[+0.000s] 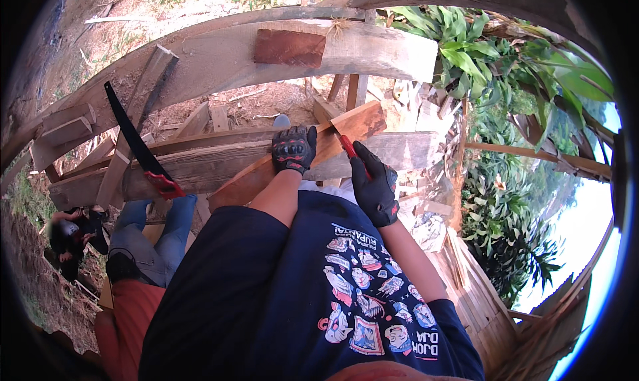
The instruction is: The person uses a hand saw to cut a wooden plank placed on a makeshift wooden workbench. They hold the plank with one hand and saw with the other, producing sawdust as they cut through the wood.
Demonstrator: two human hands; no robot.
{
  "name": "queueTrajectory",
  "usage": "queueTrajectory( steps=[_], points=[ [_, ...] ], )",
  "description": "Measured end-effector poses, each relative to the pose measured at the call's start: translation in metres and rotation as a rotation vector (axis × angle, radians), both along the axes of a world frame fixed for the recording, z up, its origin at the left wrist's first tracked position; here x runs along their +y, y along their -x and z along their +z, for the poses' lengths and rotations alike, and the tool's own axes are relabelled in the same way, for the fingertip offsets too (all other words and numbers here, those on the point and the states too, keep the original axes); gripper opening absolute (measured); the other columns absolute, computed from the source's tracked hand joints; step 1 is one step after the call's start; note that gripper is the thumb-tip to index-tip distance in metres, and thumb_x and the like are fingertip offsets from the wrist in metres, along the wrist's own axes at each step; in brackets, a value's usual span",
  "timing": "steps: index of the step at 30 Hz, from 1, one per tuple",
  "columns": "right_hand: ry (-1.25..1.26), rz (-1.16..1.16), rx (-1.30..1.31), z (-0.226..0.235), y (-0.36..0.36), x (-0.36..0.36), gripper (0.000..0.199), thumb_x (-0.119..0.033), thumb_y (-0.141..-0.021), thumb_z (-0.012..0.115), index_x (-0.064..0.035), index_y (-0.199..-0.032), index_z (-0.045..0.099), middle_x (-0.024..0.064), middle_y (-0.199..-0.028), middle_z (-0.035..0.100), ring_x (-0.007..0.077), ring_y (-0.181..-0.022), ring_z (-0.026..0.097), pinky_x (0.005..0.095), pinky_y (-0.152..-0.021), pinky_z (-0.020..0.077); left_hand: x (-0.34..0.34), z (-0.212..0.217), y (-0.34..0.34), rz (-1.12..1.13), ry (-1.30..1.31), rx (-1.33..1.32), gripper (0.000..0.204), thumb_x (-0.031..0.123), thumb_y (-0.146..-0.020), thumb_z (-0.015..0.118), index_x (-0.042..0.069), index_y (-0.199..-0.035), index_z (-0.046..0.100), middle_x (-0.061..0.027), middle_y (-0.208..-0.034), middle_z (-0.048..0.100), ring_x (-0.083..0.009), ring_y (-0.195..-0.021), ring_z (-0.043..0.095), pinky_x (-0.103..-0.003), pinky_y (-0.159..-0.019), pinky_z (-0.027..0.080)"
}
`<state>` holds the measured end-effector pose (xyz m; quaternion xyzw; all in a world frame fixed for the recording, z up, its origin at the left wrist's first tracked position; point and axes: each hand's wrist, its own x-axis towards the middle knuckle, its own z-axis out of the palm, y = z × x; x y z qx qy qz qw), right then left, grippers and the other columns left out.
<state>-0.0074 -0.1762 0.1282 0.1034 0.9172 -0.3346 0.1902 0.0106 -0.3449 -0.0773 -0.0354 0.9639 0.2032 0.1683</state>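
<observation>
A reddish-brown wooden board [249,178] lies aslant over weathered beams in front of me. My left hand [293,149], in a black glove with red marks, grips the board from above with its fingers bent over it. In my right hand [375,184], gloved alike, is a red-handled saw [347,146], closed in the fingers. Its thin blade is seen almost edge-on and meets the board to the right of my left hand. Some of the blade is hidden by the board.
Another saw [140,144] with a black blade and red handle leans on the beams at left. A brown wood block [290,48] rests on the far beam [379,46]. A person in a red shirt [136,314] is close on my left; another [70,238] is beyond.
</observation>
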Motion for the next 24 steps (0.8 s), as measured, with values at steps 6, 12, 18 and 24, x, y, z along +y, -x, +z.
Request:
queueTrajectory(
  steps=[6,12,18,24],
  points=[
    [-0.013,0.048,-0.058,-0.1,0.038,-0.028,0.038,-0.027,-0.107,0.058,-0.0019,-0.131,0.073,0.0273,-0.112,0.078,0.0461,-0.107,0.075,0.0537,-0.095,0.0587,-0.001,0.001,0.0,0.022,-0.002,0.017,0.038,0.044,-0.107,0.06,0.014,-0.088,0.074,-0.0109,-0.086,0.076,-0.0329,-0.087,0.074,-0.05,-0.089,0.054],
    [-0.005,0.115,-0.137,-0.18,0.117,-0.072,0.039,-0.031,-0.104,0.054,-0.0019,-0.12,0.074,0.0283,-0.112,0.077,0.0482,-0.106,0.074,0.0553,-0.096,0.0582,-0.004,0.004,0.002,-0.033,-0.017,0.029,0.037,0.045,-0.106,0.061,0.013,-0.096,0.076,-0.0121,-0.092,0.077,-0.0333,-0.092,0.075,-0.05,-0.092,0.055],
    [-0.041,0.465,-0.117,-0.153,0.137,-0.095,0.038,-0.033,-0.099,0.059,-0.0007,-0.105,0.078,0.028,-0.101,0.077,0.047,-0.098,0.075,0.0546,-0.091,0.0603,-0.005,0.008,0.0,-0.06,0.048,-0.052,0.035,0.043,-0.104,0.062,0.012,-0.102,0.079,-0.0149,-0.099,0.079,-0.0349,-0.097,0.075,-0.053,-0.094,0.056],
    [0.269,0.306,-0.043,0.006,0.077,-0.02,0.041,-0.04,-0.106,0.065,-0.0091,-0.13,0.076,0.0204,-0.11,0.08,0.0403,-0.102,0.077,0.0487,-0.09,0.0603,-0.005,-0.008,-0.009,-0.034,0.112,-0.116,0.044,0.049,-0.107,0.053,0.014,-0.106,0.079,-0.015,-0.105,0.08,-0.0368,-0.106,0.076,-0.052,-0.102,0.054]
  ],
)
